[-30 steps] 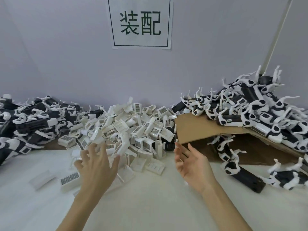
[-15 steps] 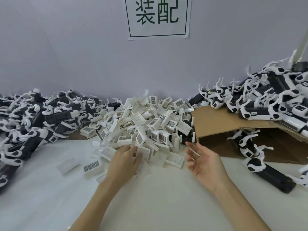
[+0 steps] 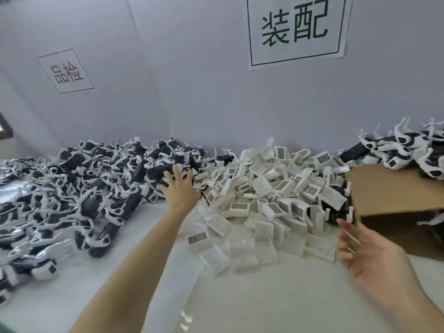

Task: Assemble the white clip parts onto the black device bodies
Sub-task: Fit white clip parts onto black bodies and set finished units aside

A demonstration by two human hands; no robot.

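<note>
Clips (image 3: 276, 188), white and loose, still heap unfitted in the middle; left of that heap my left hand (image 3: 179, 188) spreads empty fingers over black bodies (image 3: 96, 188), right of it my right hand (image 3: 374, 255) hovers relaxed, holding nothing.

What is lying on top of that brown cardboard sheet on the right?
A pile of black devices with white clips lies on the cardboard sheet. White clip parts lean against its left edge. What lies underneath is mostly hidden.

A white table (image 3: 264, 306) meets a pale wall (image 3: 192, 92). Two paper signs hang there: a large sign (image 3: 296, 30) and a smaller sign (image 3: 66, 71). A cardboard sheet (image 3: 394, 188) lies at right.
</note>
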